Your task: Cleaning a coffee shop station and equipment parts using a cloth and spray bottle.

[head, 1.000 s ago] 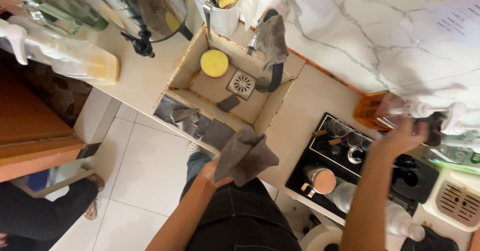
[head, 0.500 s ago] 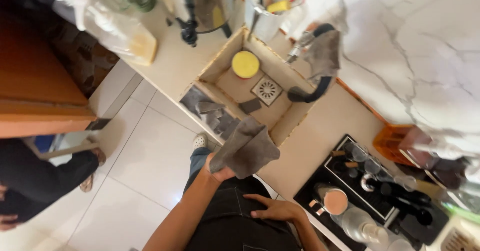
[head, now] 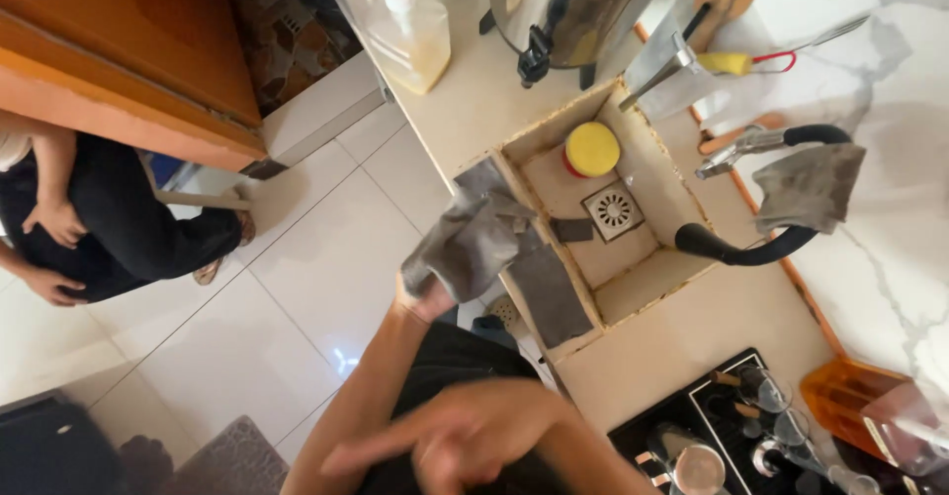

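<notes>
Left hand [head: 427, 297] clenched on a limp grey cloth [head: 473, 241] over the sink [head: 643, 283] edge; right hand [head: 465, 436] (blurred) loose, empty. Nearby: round yellow lid [head: 591, 147], square metal drain [head: 613, 210].

Both forearms are bare — no sleeves, watch or rings visible — above a dark, black garment on the torso.

Floor [head: 297, 258]: pale square tiles with a glossy sheen, left and centre.
Wall [head: 890, 50]: white marble with grey veins, right.
Counter [head: 474, 110]: cream, far centre.
Cabinet [head: 129, 50]: orange wood, far left.
</notes>
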